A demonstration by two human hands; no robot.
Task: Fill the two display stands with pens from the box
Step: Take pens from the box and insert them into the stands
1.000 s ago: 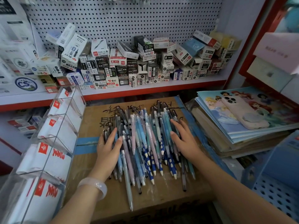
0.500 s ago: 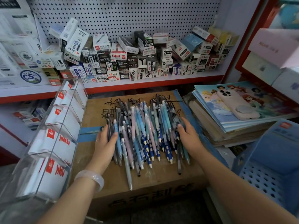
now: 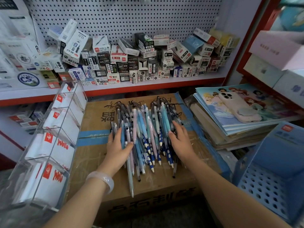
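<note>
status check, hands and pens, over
Left hand and right hand press in on pile of pens atop cardboard box. Clear stand unfilled. Nothing in the way.

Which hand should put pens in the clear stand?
Probably the left hand: the clear stand sits on its side, and it already rests on the pens. The right hand would have to cross over.

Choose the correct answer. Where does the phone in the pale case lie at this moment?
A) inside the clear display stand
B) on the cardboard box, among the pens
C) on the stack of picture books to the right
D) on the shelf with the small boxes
C: the phone lies face down on the stack of picture books, right of the pens.
</note>
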